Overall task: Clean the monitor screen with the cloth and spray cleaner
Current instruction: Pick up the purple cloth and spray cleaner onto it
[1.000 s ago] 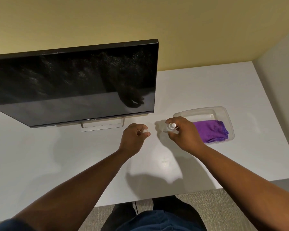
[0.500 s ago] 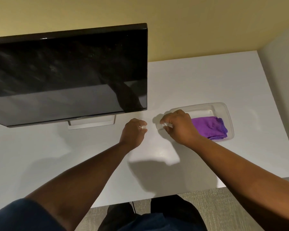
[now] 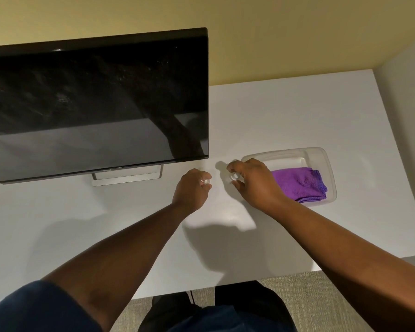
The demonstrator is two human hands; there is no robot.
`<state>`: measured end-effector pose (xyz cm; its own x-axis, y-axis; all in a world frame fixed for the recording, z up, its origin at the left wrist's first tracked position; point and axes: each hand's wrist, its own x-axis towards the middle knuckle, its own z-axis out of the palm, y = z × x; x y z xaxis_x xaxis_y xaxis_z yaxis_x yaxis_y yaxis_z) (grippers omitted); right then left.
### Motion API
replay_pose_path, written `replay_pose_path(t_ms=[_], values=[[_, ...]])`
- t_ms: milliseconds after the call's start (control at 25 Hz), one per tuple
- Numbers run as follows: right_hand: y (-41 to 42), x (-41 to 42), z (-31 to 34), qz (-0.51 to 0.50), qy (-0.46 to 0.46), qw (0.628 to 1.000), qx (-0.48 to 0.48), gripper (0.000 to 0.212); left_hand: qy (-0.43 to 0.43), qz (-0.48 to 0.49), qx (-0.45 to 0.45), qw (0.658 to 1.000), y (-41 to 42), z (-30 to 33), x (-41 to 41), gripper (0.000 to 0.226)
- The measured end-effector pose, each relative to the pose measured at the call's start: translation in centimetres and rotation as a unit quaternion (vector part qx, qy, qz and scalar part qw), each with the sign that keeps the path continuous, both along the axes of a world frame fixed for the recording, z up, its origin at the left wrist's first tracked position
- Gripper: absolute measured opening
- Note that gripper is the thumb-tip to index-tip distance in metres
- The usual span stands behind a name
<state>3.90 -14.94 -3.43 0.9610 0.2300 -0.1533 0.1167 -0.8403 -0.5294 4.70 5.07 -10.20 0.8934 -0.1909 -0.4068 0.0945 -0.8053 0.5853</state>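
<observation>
The black monitor stands at the left of the white desk, its dark screen streaked and speckled. A folded purple cloth lies in a clear plastic tray at the right. Just left of the tray, my right hand curls around a small clear spray bottle standing on the desk, mostly hidden by my fingers. My left hand is beside it, below the monitor's right corner, pinching a small clear cap at its fingertips.
The monitor's silver stand sits under the screen. A yellow wall runs behind the desk and a pale side wall closes off the right. The desk's front edge meets grey carpet near my legs.
My right hand has lowered the bottle to the desk beside the tray and now covers its nozzle. The left hand has kept the cap and hardly moved. The view shifted slightly.
</observation>
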Motion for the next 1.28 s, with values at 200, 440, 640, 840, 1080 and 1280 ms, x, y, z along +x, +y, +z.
replay_pose_path(t_ms=[200, 440, 640, 840, 1080, 1280], values=[[0.3, -0.3, 0.0, -0.011, -0.018, 1.000, 0.023, 0.036, 0.003, -0.017, 0.002, 1.000, 0.1, 0.0, 0.2, 0.037], [0.3, -0.3, -0.5, -0.013, -0.031, 0.999, 0.034, 0.042, 0.008, -0.007, 0.007, 1.000, 0.1, 0.1, 0.0, 0.041], [0.4, -0.9, -0.6, -0.021, -0.037, 0.999, 0.035, 0.048, 0.028, 0.013, -0.004, 1.000, 0.3, 0.5, -0.4, 0.048], [0.3, -1.1, 0.1, -0.037, -0.033, 0.998, 0.040, 0.058, 0.012, 0.020, -0.025, 0.999, 0.3, 1.3, -0.9, 0.059], [-0.9, -3.0, 1.5, -0.087, -0.010, 0.996, 0.024, 0.067, -0.041, 0.031, -0.003, 0.999, -0.1, 4.3, -2.4, 0.042], [-2.8, -6.0, 2.7, -0.138, -0.025, 0.990, 0.022, 0.059, -0.041, -0.081, -0.023, 0.996, -1.4, 6.9, -4.4, 0.028]])
